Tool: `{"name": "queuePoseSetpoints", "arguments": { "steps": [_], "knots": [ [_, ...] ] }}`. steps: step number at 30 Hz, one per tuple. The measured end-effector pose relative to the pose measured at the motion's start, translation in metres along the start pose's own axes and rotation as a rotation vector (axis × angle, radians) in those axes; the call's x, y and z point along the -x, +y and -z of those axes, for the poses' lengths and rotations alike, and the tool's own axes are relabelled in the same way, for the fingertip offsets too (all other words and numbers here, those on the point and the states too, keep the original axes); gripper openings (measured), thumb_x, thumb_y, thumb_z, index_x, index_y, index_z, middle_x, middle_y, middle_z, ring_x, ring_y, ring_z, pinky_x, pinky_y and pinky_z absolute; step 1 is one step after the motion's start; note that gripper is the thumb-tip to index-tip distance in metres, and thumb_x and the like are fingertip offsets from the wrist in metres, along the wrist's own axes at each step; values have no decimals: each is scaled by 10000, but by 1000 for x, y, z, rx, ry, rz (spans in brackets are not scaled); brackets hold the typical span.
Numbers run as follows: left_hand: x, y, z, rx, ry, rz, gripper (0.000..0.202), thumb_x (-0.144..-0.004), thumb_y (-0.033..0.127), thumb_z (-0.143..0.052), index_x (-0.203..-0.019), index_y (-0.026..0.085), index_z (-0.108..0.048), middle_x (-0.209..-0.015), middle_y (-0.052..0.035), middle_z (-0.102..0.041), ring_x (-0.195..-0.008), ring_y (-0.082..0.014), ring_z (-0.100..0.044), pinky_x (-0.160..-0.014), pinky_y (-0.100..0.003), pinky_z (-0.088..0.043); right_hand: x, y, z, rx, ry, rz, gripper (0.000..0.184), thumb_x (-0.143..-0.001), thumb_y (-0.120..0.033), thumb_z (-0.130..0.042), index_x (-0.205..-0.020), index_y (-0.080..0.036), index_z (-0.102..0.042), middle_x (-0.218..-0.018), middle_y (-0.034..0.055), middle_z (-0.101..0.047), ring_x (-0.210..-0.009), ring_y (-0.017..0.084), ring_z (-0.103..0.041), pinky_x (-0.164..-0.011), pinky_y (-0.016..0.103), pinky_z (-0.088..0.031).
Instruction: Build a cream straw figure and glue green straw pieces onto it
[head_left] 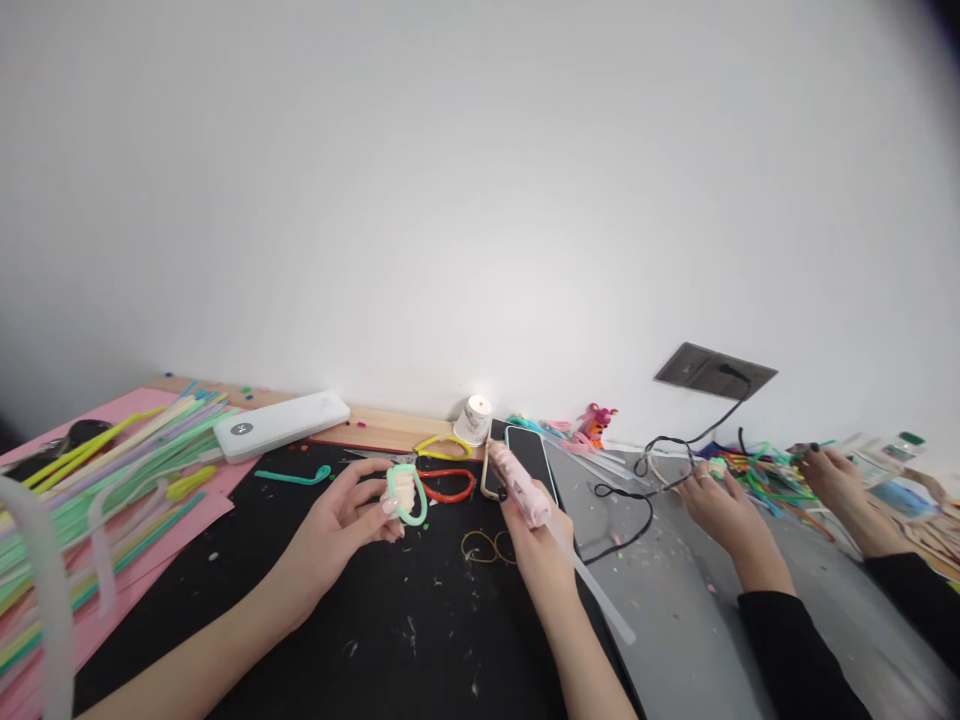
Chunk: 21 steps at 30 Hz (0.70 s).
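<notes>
My left hand (341,525) is closed round a small cream piece with a mint-green loop (406,494) bent around it, held just above the black mat (390,620). My right hand (534,540) grips a pink glue gun (516,482) whose nozzle points away toward the wall; a clear glue stick (592,590) sticks out of its back toward me. The two hands are about a hand's width apart. Red (448,484) and yellow (439,447) bent loops lie on the mat just beyond them.
Many coloured straws (97,480) lie on pink paper at the left, beside a white case (281,425). A lit candle (475,417) and a phone (531,457) sit near the wall. At the right another person's hands (724,500) handle straws; a black cable (637,500) runs to a wall socket (712,370).
</notes>
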<state>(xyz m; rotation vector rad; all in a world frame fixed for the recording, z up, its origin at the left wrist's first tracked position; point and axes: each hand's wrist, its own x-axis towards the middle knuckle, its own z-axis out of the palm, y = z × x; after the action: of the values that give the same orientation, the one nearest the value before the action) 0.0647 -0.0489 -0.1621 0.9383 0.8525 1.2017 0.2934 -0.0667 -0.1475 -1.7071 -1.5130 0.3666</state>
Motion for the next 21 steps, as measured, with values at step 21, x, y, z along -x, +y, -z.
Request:
{"name": "queuePoseSetpoints", "arguments": {
  "steps": [21],
  "knots": [
    [-4, -10, 7, -76, -77, -4, 393, -765, 297, -669, -1087, 242, -451, -917, 8, -634, -620, -114, -620, -671, -293, -524, -22, 52, 57, 671, 8, -616, 462, -794, -152, -395, -1205, -289, -557, -1268, 96, -545, -1189, 395, -401, -911, 624, -270]
  ]
}}
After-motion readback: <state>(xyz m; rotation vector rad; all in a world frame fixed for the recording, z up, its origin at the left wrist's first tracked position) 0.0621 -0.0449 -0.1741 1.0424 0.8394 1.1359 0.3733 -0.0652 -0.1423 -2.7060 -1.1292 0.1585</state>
